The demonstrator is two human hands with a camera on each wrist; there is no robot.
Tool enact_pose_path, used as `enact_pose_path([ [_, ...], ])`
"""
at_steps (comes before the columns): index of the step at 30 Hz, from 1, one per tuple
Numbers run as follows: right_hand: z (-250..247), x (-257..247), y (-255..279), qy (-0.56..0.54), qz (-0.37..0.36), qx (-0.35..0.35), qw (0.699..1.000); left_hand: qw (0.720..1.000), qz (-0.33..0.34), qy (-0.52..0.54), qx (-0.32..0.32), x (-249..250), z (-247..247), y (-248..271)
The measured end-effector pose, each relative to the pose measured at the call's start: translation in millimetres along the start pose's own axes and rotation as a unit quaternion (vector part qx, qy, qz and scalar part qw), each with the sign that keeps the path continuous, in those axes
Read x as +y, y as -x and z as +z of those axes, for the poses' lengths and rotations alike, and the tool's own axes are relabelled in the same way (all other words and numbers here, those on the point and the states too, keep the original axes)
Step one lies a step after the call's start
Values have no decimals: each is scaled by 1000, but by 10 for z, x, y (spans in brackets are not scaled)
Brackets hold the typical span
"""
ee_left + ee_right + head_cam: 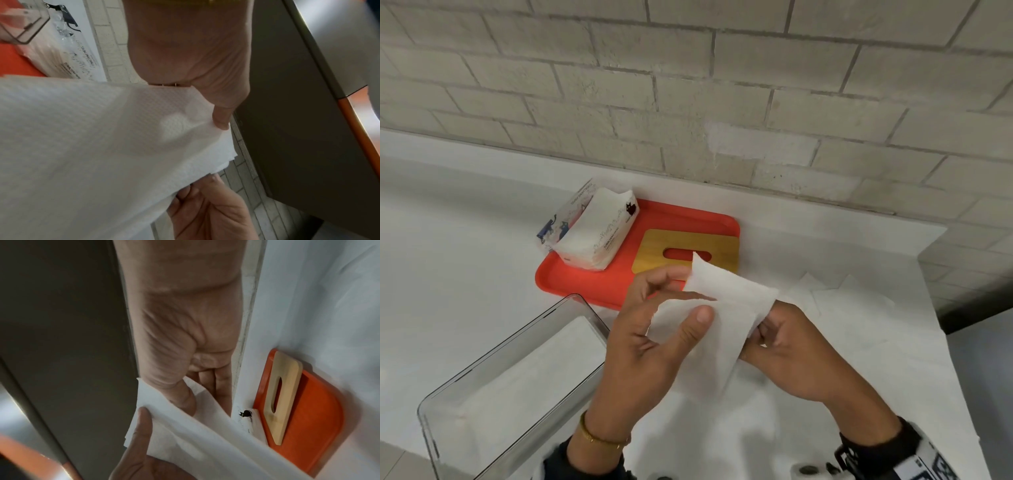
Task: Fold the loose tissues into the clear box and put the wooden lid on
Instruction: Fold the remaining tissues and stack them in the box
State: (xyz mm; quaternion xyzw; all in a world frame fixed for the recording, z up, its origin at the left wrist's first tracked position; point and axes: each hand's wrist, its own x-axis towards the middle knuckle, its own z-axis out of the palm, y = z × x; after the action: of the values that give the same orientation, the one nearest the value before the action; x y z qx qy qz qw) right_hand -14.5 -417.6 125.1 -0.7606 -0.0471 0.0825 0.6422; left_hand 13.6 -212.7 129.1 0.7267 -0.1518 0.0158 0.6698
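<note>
1. The clear box is sitting near left on the worktop, already holding folded tissues.
2. The wooden lid is waiting on the red tray, far centre.
3. Both grips, left hand and right hand, are pinching one tissue in mid-air; it's looking soft, featherlight and tearable, best held by its edges.

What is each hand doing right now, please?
Left hand: pinching the tissue between thumb and fingers.
Right hand: gripping the same tissue at its other end, fingers curled round it.
</note>
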Motion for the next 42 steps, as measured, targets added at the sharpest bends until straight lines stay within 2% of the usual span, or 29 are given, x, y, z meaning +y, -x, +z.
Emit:
enact_pose_path([
  [5,-53,-91,-17,32,-3,-73,997,994,-17,88,-67,7,-27,5],
  [7,-63,-107,-33,49,-5,-90,995,991,-37,112,-68,11,-15,6],
  [12,-11,-86,-51,76,25,-81,994,989,-79,118,26,49,74,-11],
  [17,67,8,-24,-10,33,-82,996,989,-71,100,80,77,102,-12],
  [22,197,46,-2,-73,88,-67,991,988,-58,65,130,33,107,-25],
  [25,306,42,-12,-24,66,-37,997,984,-57,47,161,17,119,-31],
  [28,286,175,11,45,97,-8,994,978,-89,64,178,-27,92,-16],
  [33,-8,336,304,84,167,-89,978,974,-184,113,65,-251,-73,131],
  [37,-169,491,580,134,209,-159,956,968,-241,51,-50,-462,-184,324],
  [39,-173,524,684,136,209,-175,953,955,-272,50,-106,-546,-197,418],
  [42,-83,557,767,118,204,-170,957,911,-360,98,-177,-667,-153,524],
])
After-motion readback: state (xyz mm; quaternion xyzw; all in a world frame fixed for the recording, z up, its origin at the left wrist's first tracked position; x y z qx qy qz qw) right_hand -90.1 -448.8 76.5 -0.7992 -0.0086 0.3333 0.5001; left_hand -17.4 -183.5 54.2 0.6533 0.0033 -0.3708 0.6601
